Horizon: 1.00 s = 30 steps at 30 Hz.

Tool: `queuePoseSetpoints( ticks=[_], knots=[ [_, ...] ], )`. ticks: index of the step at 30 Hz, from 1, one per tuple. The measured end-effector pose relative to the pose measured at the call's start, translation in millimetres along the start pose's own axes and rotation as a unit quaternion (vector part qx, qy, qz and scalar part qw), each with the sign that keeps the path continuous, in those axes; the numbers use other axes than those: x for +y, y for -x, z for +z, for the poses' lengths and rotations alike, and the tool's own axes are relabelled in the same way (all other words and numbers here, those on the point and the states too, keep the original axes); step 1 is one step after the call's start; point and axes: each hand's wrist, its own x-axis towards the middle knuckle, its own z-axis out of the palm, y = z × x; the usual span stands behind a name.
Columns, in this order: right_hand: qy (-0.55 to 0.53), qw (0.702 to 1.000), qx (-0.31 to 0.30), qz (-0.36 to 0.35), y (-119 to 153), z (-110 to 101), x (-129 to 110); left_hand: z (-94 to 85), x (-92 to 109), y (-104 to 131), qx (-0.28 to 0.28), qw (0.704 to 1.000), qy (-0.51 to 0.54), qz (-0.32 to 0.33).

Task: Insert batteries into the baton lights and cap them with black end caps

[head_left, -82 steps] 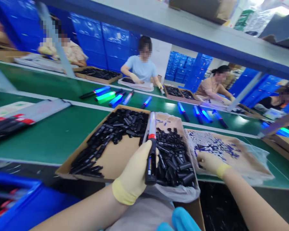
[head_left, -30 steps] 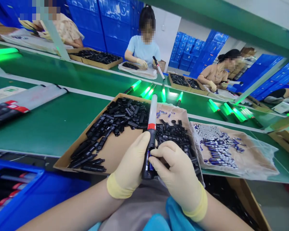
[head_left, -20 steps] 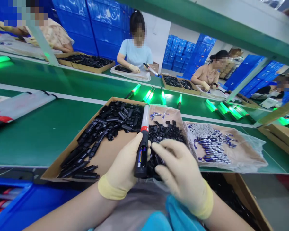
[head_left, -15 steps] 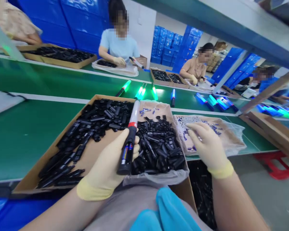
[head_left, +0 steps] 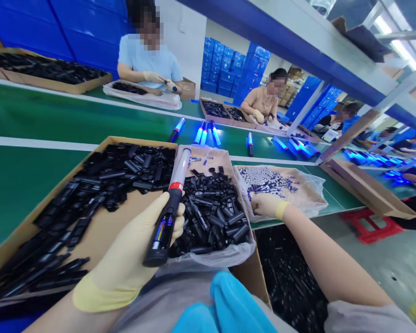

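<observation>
My left hand, in a pale glove, is wrapped round a light stick with a black handle, a red band and a clear, unlit tube. Batteries show in the open side of its handle. My right hand, also gloved, reaches into the lined battery tray among small batteries; its fingertips are hidden there. Below the stick, a plastic-lined box holds black parts and a few batteries. On the left, a wide cardboard box holds black casings.
Lit blue sticks lie on the green conveyor beyond the boxes. People work across it beside parts trays. A slanted shelf frame crosses above. A red stool and a box of dark parts are at lower right.
My right hand has lowered into the batteries. The view has shifted, with the stick still in my left hand. Lights on the conveyor that were green are now blue.
</observation>
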Motion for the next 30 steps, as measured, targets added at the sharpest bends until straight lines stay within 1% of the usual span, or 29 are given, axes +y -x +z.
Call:
queuePoseSetpoints(
  ticks=[3,5,6,7,8,9,10,11,12,13,14,15,16,18,20,22,25,28,30],
  knots=[
    [-0.023,0.997,0.061,0.033,17,-8,2,1.9,1,1,0.015,1.000,0.003,-0.001],
    [-0.049,0.992,0.108,0.044,34,-12,-6,4.4,1,3,0.042,0.999,0.003,-0.006],
    [-0.089,0.986,0.138,0.031,42,-13,-14,5.6,1,4,0.055,0.998,0.002,-0.010],
    [-0.151,0.973,0.172,0.002,50,-13,-24,6.4,0,4,0.066,0.998,0.000,-0.014],
    [-0.229,0.951,0.205,-0.038,56,-12,-38,6.7,-1,5,0.072,0.997,-0.001,-0.015],
    [-0.315,0.916,0.232,-0.083,62,-10,-54,6.4,-3,5,0.072,0.997,-0.002,-0.013],
    [-0.396,0.875,0.249,-0.124,66,-9,-73,5.5,-4,5,0.069,0.998,-0.004,-0.011],
    [-0.461,0.836,0.251,-0.156,69,-8,-93,3.8,-6,5,0.061,0.998,-0.005,-0.007],
    [-0.504,0.811,0.240,-0.176,71,-8,-113,1.5,-7,5,0.053,0.999,-0.006,-0.005],
    [-0.535,0.793,0.225,-0.188,72,-8,-134,-1.4,-8,5,0.042,0.999,-0.008,-0.003],
    [-0.554,0.782,0.208,-0.196,72,-8,-154,-4.9,-9,6,0.032,0.999,-0.010,0.003],
    [-0.561,0.778,0.198,-0.203,70,-9,-172,-8.8,-9,7,0.023,1.000,-0.012,0.013],
    [-0.556,0.781,0.192,-0.211,69,-9,-189,-12.9,-9,9,0.018,0.999,-0.012,0.029],
    [-0.519,0.798,0.201,-0.232,64,-9,-216,-21.7,-6,14,0.018,0.997,-0.010,0.072],
    [-0.466,0.817,0.220,-0.260,61,-6,-234,-30.5,-1,19,0.031,0.994,-0.008,0.108],
    [-0.417,0.825,0.250,-0.288,58,-2,-248,-39.4,4,23,0.047,0.991,-0.006,0.125],
    [-0.362,0.823,0.299,-0.321,56,3,-264,-52.6,9,25,0.071,0.989,0.005,0.130],
    [-0.296,0.828,0.313,-0.358,52,2,-278,-65.6,14,27,0.088,0.984,-0.009,0.156],
    [-0.216,0.838,0.321,-0.385,49,-1,-286,-74.4,19,30,0.106,0.978,-0.021,0.180]
  ],
)
